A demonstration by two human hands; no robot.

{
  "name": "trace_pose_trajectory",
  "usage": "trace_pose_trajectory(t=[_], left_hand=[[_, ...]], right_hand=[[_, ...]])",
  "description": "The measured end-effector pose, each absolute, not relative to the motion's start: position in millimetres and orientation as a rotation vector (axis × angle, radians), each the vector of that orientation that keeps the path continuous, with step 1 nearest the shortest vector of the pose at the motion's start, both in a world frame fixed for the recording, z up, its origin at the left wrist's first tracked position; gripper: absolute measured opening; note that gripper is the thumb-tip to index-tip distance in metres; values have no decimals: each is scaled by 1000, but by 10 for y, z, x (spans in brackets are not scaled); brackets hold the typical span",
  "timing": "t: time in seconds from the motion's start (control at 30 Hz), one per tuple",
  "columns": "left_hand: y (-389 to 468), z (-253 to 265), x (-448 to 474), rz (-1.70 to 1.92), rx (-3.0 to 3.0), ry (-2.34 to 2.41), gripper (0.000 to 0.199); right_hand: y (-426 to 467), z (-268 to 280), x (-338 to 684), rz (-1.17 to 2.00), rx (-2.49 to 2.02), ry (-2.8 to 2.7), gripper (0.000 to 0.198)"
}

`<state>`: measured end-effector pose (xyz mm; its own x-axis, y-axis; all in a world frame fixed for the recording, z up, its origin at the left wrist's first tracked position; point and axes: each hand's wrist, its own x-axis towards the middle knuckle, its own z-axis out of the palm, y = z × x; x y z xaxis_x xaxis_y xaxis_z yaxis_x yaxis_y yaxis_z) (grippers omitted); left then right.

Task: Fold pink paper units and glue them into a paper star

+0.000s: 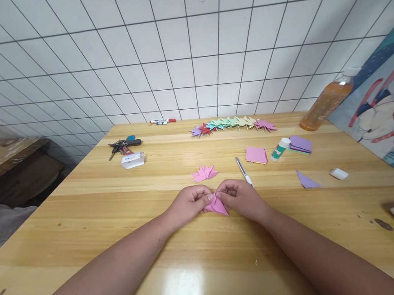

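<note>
Left hand (pixel 192 202): fingers pinching the pink paper (pixel 217 206) at its left side. Fanned pink piece (pixel 205 173): beyond, toward the bench's (pixel 86 220) back edge. Pink paper: about midway between left and right edges; step judged to be folding. Right hand (pixel 242 199): fingers pinching its upper right. Next move likely calls for aligned layers, firm creasing.
</note>
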<state>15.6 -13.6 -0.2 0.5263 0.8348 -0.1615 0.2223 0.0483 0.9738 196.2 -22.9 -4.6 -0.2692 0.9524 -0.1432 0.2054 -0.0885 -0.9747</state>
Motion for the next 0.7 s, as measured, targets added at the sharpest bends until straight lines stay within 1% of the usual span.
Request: trace_pose_trajectory(t=[0.13,0.3,0.33,0.47,0.63,0.7], left_hand=[[-142,-27,163,626,1557,979,28],[-127,1,119,654,1446,910,40],[-119,12,103,642,1408,868,40],[-94,42,75,557,1367,763,31],[-87,8,135,563,1383,916,28],[-92,-8,154,560,1374,934,26]], right_hand=[[-233,-28,1954,1413,-1295,-1523,13],[-216,-12,1950,1435,-1265,-1455,16],[-208,-12,1952,1442,-1262,-1417,17],[-185,-25,1959,1436,-1274,-1291,18],[-202,-52,1949,1443,-1274,-1356,16],[-217,-54,1946,1442,-1243,-1382,19]])
